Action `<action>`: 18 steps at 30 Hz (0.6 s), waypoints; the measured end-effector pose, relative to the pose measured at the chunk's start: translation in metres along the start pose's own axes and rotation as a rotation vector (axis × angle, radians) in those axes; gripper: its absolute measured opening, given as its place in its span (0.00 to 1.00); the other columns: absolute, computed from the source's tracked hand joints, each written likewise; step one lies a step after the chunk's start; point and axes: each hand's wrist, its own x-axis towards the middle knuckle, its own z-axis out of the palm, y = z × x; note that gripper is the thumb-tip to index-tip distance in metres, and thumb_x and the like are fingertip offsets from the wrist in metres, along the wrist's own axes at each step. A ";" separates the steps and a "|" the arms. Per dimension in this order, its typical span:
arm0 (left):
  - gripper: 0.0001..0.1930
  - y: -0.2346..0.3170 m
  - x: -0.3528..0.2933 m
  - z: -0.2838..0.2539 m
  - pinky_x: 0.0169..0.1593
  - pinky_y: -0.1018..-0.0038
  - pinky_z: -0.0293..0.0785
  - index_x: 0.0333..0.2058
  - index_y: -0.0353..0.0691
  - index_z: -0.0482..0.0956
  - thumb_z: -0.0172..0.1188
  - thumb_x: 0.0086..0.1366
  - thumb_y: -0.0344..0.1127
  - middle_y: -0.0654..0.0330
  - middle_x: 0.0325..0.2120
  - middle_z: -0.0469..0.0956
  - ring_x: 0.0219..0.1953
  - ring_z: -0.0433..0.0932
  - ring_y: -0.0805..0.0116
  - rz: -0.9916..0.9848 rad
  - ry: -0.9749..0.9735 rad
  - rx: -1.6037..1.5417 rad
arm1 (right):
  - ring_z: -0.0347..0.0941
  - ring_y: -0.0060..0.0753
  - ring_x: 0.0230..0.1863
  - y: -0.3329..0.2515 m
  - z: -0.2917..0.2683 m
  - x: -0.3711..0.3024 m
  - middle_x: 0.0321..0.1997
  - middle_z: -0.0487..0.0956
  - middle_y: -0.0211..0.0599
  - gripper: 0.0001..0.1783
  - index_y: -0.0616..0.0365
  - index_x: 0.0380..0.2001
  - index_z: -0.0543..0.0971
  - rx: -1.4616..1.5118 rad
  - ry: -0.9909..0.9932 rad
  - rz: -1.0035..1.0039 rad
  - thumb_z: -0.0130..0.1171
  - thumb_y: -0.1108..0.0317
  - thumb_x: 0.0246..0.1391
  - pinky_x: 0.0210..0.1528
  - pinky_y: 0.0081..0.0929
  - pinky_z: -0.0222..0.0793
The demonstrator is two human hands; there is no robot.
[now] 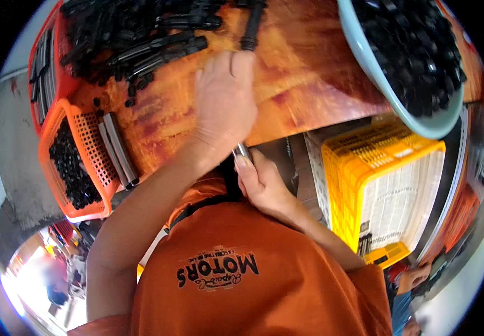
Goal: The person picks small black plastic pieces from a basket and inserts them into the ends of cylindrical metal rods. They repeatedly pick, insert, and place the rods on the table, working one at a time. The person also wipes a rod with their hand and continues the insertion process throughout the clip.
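Note:
My left hand is closed in a fist over the front edge of the wooden table. A black tubular part runs up from its knuckles, and its lower end is hidden by the fist. Just below, my right hand is wrapped round a shiny metal tube, its thumb lying along the tube. Only a short length of that tube shows between the two hands. Whether the black part and the tube are joined I cannot tell. Beyond my left hand lies a heap of black tubular parts.
On the left stand an orange basket of small black pieces, two metal tubes beside it, and a red basket of tubes. A pale blue basin holds black pieces at right. Below it sits a yellow crate. Another person's arm shows lower right.

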 end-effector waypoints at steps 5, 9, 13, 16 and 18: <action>0.11 0.000 0.007 -0.004 0.44 0.58 0.64 0.42 0.39 0.70 0.53 0.60 0.27 0.52 0.37 0.73 0.42 0.71 0.49 0.013 -0.010 -0.011 | 0.64 0.21 0.17 -0.009 0.002 0.002 0.16 0.68 0.30 0.26 0.62 0.30 0.66 0.015 0.009 0.051 0.40 0.47 0.67 0.20 0.23 0.62; 0.10 0.002 -0.008 -0.008 0.45 0.58 0.65 0.43 0.37 0.70 0.52 0.61 0.27 0.51 0.38 0.73 0.42 0.71 0.49 0.010 -0.058 0.012 | 0.66 0.33 0.19 -0.003 0.011 -0.011 0.17 0.69 0.40 0.26 0.64 0.29 0.66 0.028 0.004 0.046 0.42 0.49 0.67 0.22 0.31 0.63; 0.09 0.002 -0.014 -0.006 0.44 0.57 0.64 0.40 0.39 0.70 0.53 0.60 0.27 0.51 0.37 0.72 0.41 0.71 0.49 0.030 -0.010 -0.014 | 0.71 0.58 0.22 -0.008 0.009 -0.016 0.19 0.70 0.60 0.27 0.70 0.28 0.67 0.021 0.001 0.065 0.44 0.52 0.66 0.27 0.46 0.65; 0.09 -0.006 -0.016 -0.001 0.43 0.56 0.64 0.40 0.40 0.70 0.53 0.60 0.28 0.51 0.36 0.72 0.40 0.71 0.49 0.040 0.014 -0.021 | 0.71 0.58 0.22 -0.007 0.010 -0.014 0.19 0.70 0.60 0.28 0.70 0.27 0.67 0.018 0.003 0.016 0.44 0.51 0.66 0.27 0.45 0.66; 0.09 -0.011 -0.009 0.000 0.43 0.56 0.64 0.41 0.40 0.70 0.52 0.60 0.28 0.51 0.36 0.73 0.40 0.71 0.49 0.043 0.014 -0.014 | 0.68 0.45 0.19 -0.008 0.009 -0.007 0.18 0.69 0.50 0.28 0.67 0.28 0.67 0.041 -0.001 0.019 0.42 0.49 0.66 0.23 0.37 0.63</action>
